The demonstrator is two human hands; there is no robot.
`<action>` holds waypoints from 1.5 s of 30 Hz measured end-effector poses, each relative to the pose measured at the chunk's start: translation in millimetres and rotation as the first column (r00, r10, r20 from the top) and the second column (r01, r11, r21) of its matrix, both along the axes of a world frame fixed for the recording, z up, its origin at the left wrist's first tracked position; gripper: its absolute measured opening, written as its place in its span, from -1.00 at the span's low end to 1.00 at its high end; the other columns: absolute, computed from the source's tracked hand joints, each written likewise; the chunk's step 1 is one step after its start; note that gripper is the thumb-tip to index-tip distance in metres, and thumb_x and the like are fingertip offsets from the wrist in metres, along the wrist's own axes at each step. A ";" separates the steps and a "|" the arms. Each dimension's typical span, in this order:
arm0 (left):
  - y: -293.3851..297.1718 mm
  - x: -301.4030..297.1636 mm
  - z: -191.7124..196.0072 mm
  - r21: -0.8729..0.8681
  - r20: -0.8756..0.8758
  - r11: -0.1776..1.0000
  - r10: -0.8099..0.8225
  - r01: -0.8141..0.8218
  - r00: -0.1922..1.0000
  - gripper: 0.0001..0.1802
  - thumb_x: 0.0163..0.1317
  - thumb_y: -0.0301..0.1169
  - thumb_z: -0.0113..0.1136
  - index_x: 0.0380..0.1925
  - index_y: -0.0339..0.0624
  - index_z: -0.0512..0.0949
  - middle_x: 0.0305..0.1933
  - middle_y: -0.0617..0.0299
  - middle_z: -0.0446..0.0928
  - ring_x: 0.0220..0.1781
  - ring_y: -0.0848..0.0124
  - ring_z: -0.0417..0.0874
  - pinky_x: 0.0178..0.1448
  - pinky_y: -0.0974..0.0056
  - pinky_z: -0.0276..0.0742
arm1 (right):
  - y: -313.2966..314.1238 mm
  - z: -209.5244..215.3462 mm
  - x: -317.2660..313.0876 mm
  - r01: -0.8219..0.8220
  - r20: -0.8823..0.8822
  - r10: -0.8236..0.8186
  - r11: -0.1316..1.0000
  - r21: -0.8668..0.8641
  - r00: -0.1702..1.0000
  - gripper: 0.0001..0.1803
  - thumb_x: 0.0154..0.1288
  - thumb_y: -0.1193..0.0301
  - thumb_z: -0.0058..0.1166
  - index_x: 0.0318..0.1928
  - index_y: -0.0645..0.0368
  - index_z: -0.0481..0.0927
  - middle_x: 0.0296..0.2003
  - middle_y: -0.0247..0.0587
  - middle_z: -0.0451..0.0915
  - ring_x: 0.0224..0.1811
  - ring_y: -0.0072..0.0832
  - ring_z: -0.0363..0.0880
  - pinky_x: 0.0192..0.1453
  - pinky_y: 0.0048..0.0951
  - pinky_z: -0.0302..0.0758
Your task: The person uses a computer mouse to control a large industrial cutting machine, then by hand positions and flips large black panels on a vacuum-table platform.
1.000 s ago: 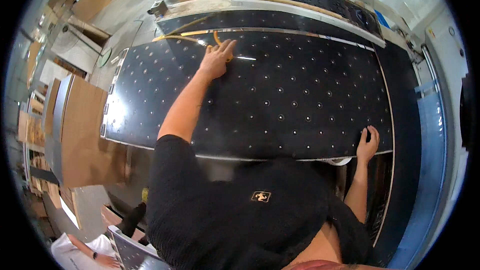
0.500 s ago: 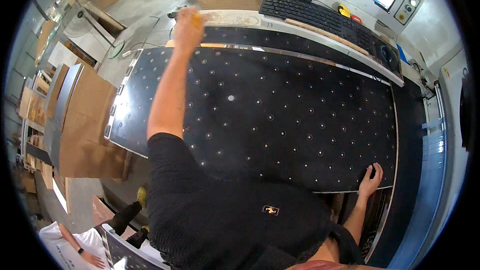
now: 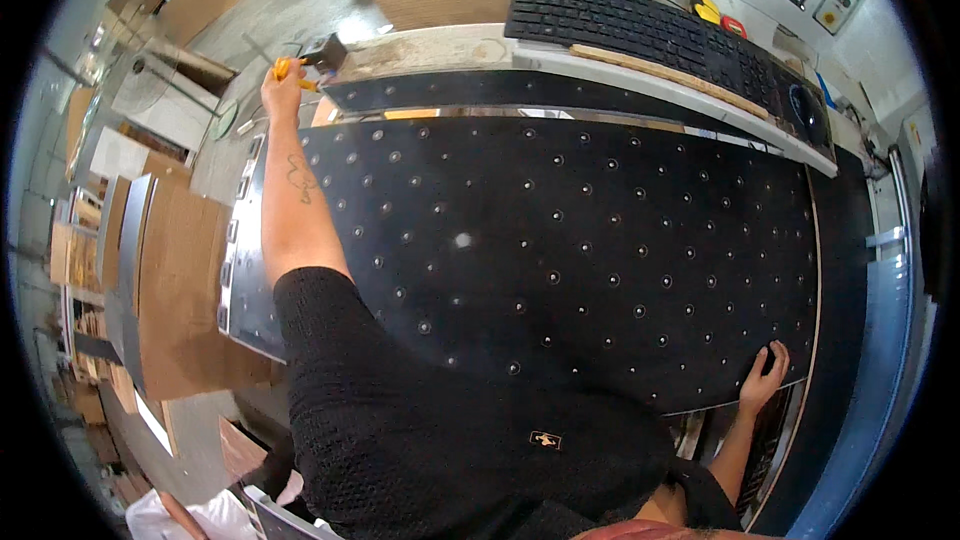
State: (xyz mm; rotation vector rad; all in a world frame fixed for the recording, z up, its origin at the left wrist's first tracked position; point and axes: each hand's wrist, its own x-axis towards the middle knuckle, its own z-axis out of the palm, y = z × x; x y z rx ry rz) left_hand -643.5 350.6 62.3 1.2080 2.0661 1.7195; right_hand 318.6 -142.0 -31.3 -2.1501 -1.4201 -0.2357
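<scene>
Where the left arm is stretched to the far left corner of the tabletop (image 3: 600, 270), a small yellow-orange tool (image 3: 284, 67) is seen gripped in the left hand (image 3: 281, 90), the fingers curled shut around it. Only a short yellow-orange length shows above and beside the fist; its exact kind cannot be told at this size. The tool is held just beyond the tabletop's far edge, close beside a dark blocky object (image 3: 327, 51) on the pale ledge (image 3: 440, 45).

The tabletop is a broad black surface, dotted in regular rows with small silvery points and edged by a bright metal strip along the far side. The right hand (image 3: 762, 377) is laid flat on the near right edge, fingers spread and pressed against the surface, nothing clamped in them.

A black keyboard (image 3: 650, 25) is noted on the ledge beyond the tabletop, with a wooden strip (image 3: 665, 70) lying in front of it. Brown cardboard sheets (image 3: 175, 280) are stacked upright to the left, on the floor.
</scene>
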 end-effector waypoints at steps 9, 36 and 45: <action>44.2 -66.3 -38.8 0.070 0.251 0.937 -0.348 0.342 0.903 -0.73 0.52 -0.21 0.32 -0.01 -0.18 0.70 -0.11 0.22 0.69 -0.09 0.40 0.67 -0.02 0.20 0.64 | 18.3 22.5 -29.1 0.015 -0.019 -0.012 0.990 0.141 1.000 -0.76 0.43 0.46 0.31 0.05 0.22 0.67 0.13 0.00 0.69 0.19 0.02 0.67 0.34 -0.13 0.55; -484.1 597.5 -66.4 -0.264 -0.526 0.480 -0.799 0.837 0.292 -0.01 0.37 -0.04 0.43 0.61 -0.32 0.20 0.65 -0.20 0.26 0.69 -0.17 0.23 0.70 -0.22 0.10 | -457.6 68.0 277.5 0.753 0.044 -0.815 0.512 -0.412 0.578 0.12 0.47 -0.45 -0.05 0.65 0.21 0.23 0.63 0.14 0.25 0.70 0.02 0.19 0.73 0.00 0.18; -480.2 608.7 -64.2 -0.472 -0.713 0.466 -0.701 0.748 -0.013 0.19 0.37 0.34 0.25 0.65 -0.35 0.08 0.69 -0.33 0.11 0.71 -0.34 0.08 0.72 -0.35 -0.02 | -578.4 19.3 283.7 0.826 0.241 -0.796 0.496 -0.267 0.556 -0.04 0.61 -0.28 -0.11 0.73 0.03 0.07 0.74 -0.07 0.04 0.80 -0.09 -0.09 0.79 0.13 -0.07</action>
